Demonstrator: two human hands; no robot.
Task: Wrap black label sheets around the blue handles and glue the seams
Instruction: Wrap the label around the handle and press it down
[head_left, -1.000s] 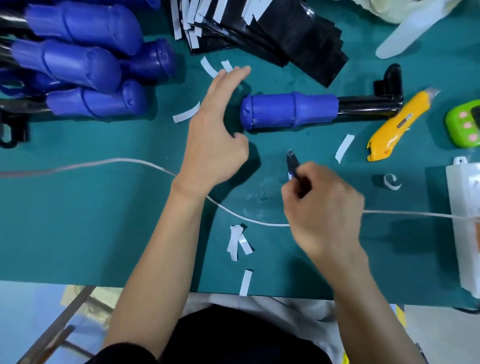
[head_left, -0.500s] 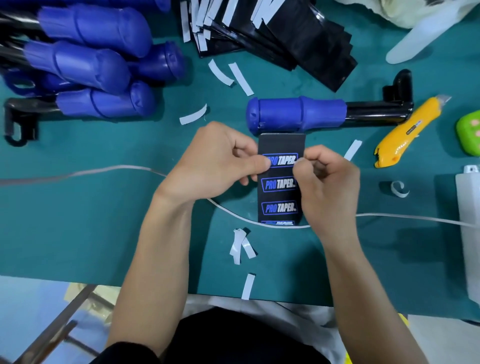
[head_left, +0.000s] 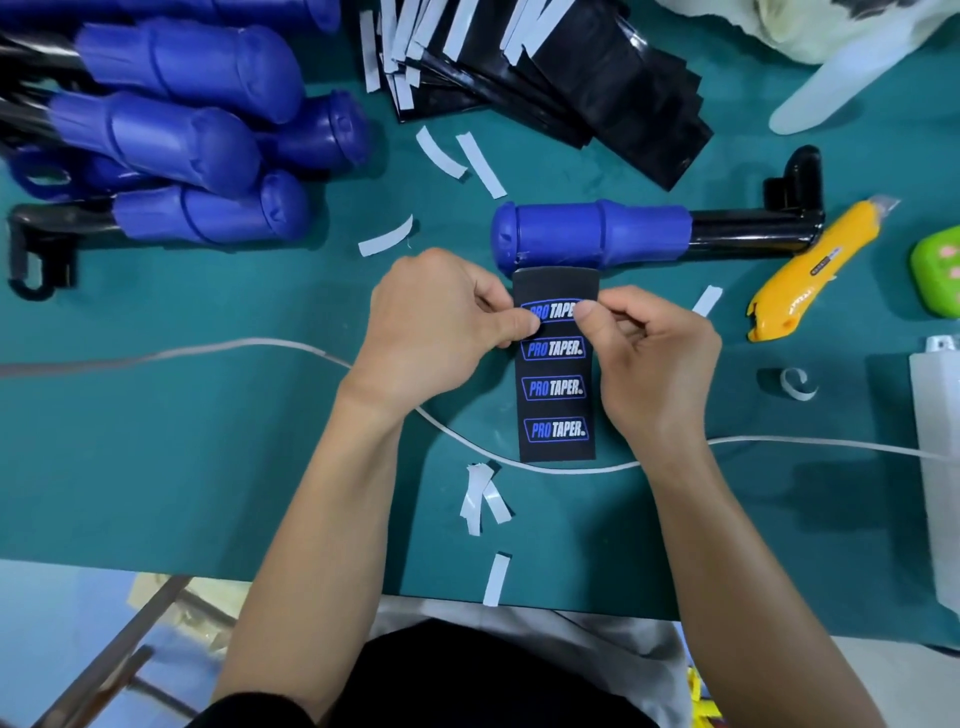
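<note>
Together, left hand and right hand pinch the label sheet — fingers curled.

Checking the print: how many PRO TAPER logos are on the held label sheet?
4, in one column on the label sheet: top logo, partly under left hand and right hand; second; third; bottom.

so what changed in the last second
The left hand came back from the blue handle and joined the right hand; both now pinch the black label, turned flat with its print up, top edge at the handle. The handle, yellow knife and white cord stayed put.
</note>
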